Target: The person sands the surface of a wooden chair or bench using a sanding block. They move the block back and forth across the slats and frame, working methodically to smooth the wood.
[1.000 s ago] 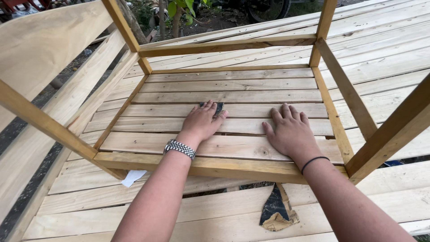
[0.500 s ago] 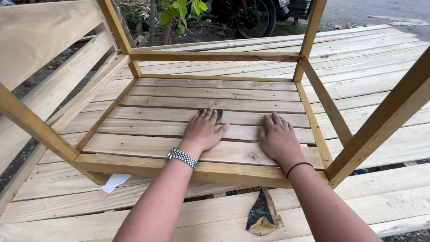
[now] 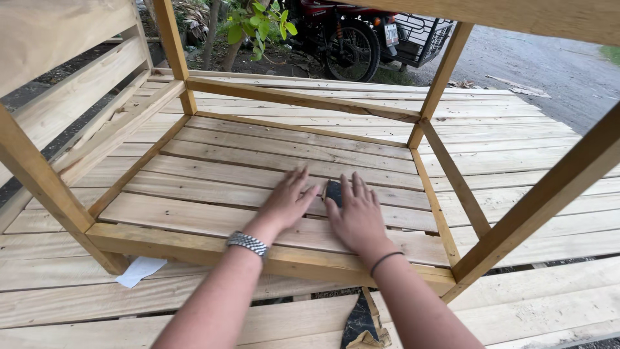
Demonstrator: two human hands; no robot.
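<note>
Both my hands rest palm down on the pale slatted panel inside a wooden frame. My left hand, with a metal watch band on its wrist, has its fingers spread flat on a slat. Close beside it, my right hand, a thin dark band on its wrist, also lies flat with fingers apart. A small dark sheet, like sandpaper, lies on the slats between the two hands, touching the thumb side of my right hand. Whether it is pinned under that hand I cannot tell.
Angled frame posts rise at left and right, with a back rail across. A torn dark sheet and a white paper scrap lie on the planks below the front rail. A motorcycle and a plant stand beyond.
My hands have moved closer together, and the right hand now touches the dark sheet. The view has lifted, bringing the motorcycle and road into sight.
</note>
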